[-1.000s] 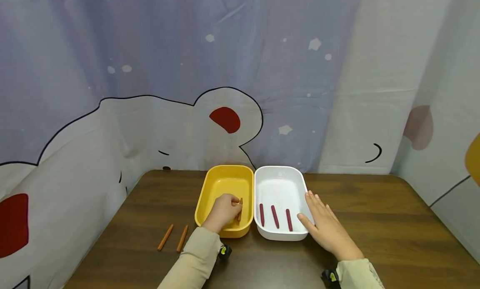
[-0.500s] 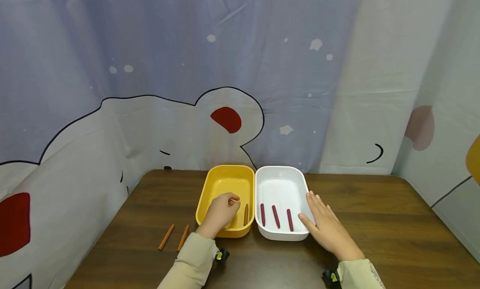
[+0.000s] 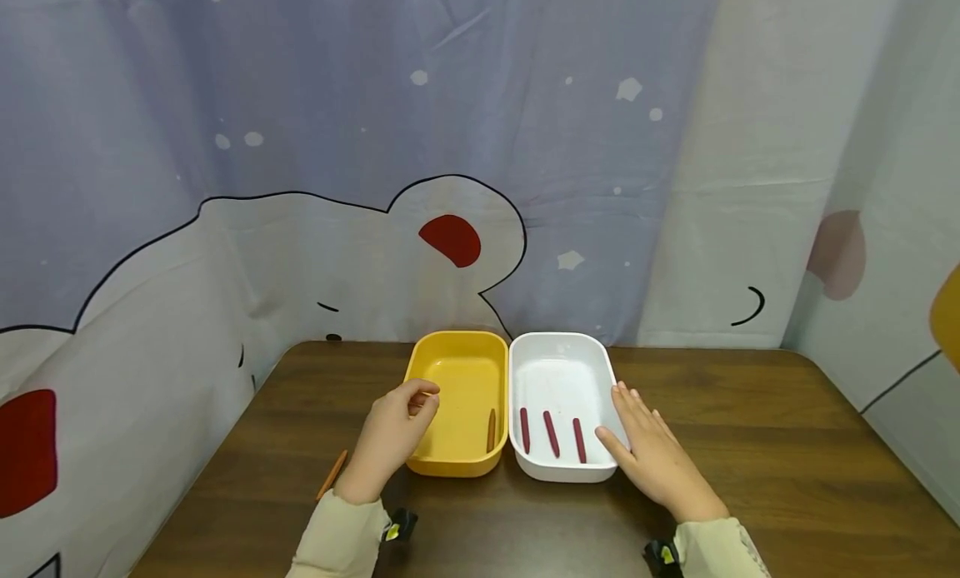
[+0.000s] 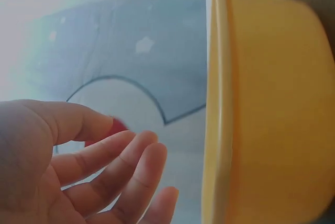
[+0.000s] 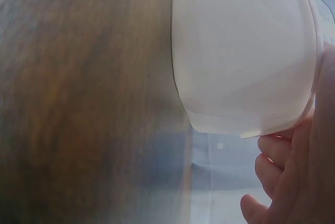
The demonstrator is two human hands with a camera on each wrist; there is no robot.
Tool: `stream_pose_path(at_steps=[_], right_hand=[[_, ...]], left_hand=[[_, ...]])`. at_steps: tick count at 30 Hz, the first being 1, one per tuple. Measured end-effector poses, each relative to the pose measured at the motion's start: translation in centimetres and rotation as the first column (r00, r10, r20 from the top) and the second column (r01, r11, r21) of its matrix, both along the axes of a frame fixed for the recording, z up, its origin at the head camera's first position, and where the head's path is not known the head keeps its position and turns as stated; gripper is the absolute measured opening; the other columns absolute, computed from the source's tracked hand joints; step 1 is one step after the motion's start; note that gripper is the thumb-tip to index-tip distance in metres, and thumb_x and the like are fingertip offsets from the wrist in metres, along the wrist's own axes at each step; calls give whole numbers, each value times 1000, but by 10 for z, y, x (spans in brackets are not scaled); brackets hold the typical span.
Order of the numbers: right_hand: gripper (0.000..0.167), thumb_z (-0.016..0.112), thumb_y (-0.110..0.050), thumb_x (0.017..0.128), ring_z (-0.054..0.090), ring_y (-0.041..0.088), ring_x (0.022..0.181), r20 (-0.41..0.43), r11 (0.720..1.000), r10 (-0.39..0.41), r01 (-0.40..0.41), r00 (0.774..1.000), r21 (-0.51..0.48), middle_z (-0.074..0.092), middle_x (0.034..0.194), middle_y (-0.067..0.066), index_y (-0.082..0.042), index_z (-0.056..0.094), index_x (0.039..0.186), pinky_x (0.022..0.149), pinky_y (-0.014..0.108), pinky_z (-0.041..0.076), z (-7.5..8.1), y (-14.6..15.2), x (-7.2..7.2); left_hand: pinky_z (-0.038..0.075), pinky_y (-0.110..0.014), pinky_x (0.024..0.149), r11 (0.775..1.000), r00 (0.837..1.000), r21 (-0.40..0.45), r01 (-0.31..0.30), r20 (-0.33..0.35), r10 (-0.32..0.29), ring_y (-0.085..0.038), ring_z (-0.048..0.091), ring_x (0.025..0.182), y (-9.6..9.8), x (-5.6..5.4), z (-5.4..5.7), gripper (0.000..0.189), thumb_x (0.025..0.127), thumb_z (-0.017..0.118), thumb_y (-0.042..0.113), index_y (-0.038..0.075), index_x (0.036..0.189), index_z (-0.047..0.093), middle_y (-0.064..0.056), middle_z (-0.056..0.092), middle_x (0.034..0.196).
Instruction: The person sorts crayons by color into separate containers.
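My left hand (image 3: 392, 432) is over the left rim of the yellow tub (image 3: 459, 468), fingers loosely bent and holding nothing. The left wrist view shows that hand's fingers (image 4: 141, 169) apart from the tub's wall. Inside the tub, along its right side, lies one orange-brown crayon-like stick (image 3: 491, 431). Another orange stick (image 3: 332, 475) lies on the table left of my left wrist. With straight, spread fingers my right hand (image 3: 663, 461) rests against the right rim of the white tub (image 3: 562, 473). Three dark red crayon-like sticks (image 3: 551, 434) lie in this white tub.
Side by side, the two tubs stand on a brown wooden table (image 3: 780, 445), near its back edge. A printed curtain (image 3: 360, 261) hangs behind the table and along its sides.
My left hand let go of the orange-brown stick in the yellow tub, then drew back left to the tub's rim. It now covers one table stick seen earlier. The right hand stayed still.
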State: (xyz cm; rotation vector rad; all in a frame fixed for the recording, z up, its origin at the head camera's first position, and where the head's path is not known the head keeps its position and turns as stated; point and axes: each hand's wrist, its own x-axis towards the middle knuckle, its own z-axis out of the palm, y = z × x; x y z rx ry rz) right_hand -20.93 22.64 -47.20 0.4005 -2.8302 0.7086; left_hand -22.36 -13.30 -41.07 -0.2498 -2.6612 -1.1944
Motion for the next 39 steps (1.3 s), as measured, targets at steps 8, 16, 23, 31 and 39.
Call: stream_pose_path(at_steps=[8, 16, 23, 31, 39], right_hand=[[76, 48, -48, 106, 19, 43, 151, 25, 1000, 1, -1, 1000, -6, 23, 165, 21, 3, 27, 158, 118, 66, 18, 1, 1, 0], [75, 49, -48, 106, 20, 44, 151, 12, 1000, 1, -1, 1000, -1, 24, 164, 21, 3, 28, 158, 117, 66, 19, 2, 2, 0], [76, 49, -48, 106, 21, 46, 150, 2, 1000, 7, -7, 1000, -7, 24, 164, 22, 4, 29, 157, 117, 67, 19, 1, 4, 1], [75, 50, -47, 106, 21, 45, 150, -5, 1000, 15, -15, 1000, -6, 25, 163, 23, 4, 29, 157, 116, 67, 20, 0, 3, 0], [75, 49, -46, 106, 21, 45, 150, 2, 1000, 14, -14, 1000, -3, 25, 163, 23, 4, 29, 157, 116, 66, 20, 0, 1, -1]], left_hand=[[58, -42, 80, 997, 997, -51, -63, 33, 65, -24, 67, 92, -37, 3, 9, 25, 102, 62, 18, 3, 120, 70, -9, 72, 104], [55, -50, 84, 984, 993, -164, -72, 76, 85, -30, 67, 97, -65, 4, 9, 31, 102, 61, 22, 0, 123, 67, -12, 71, 109], [56, -51, 82, 957, 991, -286, -56, 104, 89, -33, 67, 95, -77, -5, -7, 32, 98, 67, 17, -5, 122, 66, -17, 71, 107], [53, -54, 86, 937, 960, -349, -29, 252, 123, -36, 65, 100, -99, -9, -17, 31, 94, 69, 13, -8, 118, 65, -19, 69, 109], [53, -47, 77, 932, 905, -363, 12, 400, 144, -26, 62, 86, -116, -11, -22, 22, 93, 70, 11, -6, 105, 64, -13, 66, 98]])
